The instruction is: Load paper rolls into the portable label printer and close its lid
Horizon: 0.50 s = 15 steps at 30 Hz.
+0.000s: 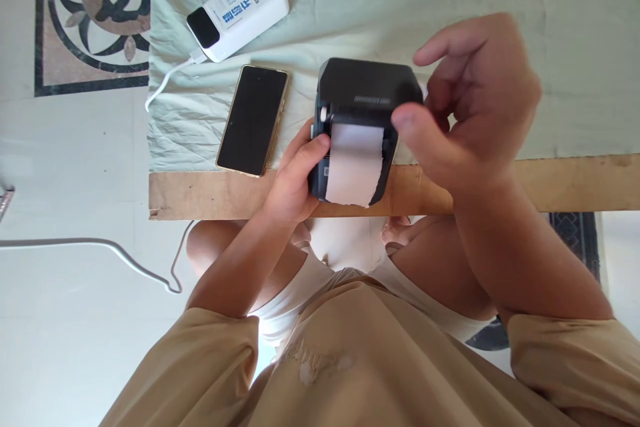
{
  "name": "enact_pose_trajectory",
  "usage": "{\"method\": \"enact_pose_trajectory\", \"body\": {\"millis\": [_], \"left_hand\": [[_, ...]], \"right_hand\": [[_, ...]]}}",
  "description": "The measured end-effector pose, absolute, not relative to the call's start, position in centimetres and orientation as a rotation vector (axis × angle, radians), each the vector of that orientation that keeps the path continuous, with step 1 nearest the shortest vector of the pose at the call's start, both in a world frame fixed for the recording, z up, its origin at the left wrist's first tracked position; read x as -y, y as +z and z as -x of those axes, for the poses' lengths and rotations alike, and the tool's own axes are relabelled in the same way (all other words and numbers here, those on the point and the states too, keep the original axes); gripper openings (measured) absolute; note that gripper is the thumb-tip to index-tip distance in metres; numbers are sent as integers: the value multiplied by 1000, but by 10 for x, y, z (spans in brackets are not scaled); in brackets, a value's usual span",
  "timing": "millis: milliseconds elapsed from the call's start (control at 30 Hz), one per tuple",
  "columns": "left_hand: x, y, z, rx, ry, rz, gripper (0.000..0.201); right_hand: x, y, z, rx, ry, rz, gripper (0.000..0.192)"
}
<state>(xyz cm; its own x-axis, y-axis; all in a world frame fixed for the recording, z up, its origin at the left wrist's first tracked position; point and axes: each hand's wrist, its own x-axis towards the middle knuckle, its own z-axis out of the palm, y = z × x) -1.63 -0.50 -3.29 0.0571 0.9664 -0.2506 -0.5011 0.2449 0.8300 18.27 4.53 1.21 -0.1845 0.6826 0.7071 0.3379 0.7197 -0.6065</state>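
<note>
A black portable receipt printer [370,83] is held over the table's front edge, its lid apparently raised. A torn-edged strip of white paper [356,167] hangs from it toward me. My left hand [297,177] is closed on the printer's left side, thumb on top near the paper. At the printer's right corner is my right hand [470,100], slightly blurred. Its thumb overlaps the lid's edge, the index finger reaches out, and the other fingers curl. Whether the thumb presses on the lid I cannot tell. The printer's underside is hidden.
A black-screened phone [253,120] lies left of the printer. Behind it is a white power bank [243,13] with a white cable [167,80] plugged in. Pale green cloth [565,80] covers the table, leaving a wooden front edge [575,183] bare.
</note>
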Motion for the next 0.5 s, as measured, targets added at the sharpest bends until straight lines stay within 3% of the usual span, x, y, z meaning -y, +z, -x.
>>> {"method": "enact_pose_trajectory", "body": {"millis": [67, 167, 300, 400, 500], "left_hand": [[7, -32, 16, -955, 1231, -699, 46], [6, -31, 15, -976, 1299, -757, 49], [4, -30, 16, -956, 1264, -776, 51], [4, -27, 16, -958, 1246, -783, 55], [6, -23, 14, -967, 1238, -781, 56]], "right_hand": [[-46, 16, -177, 1646, 425, 835, 21], [-46, 20, -172, 1495, 459, 855, 34], [-42, 21, -178, 1686, 345, 985, 38], [-35, 23, -184, 1956, 251, 1108, 3], [-27, 29, -188, 2307, 198, 1315, 23]]}}
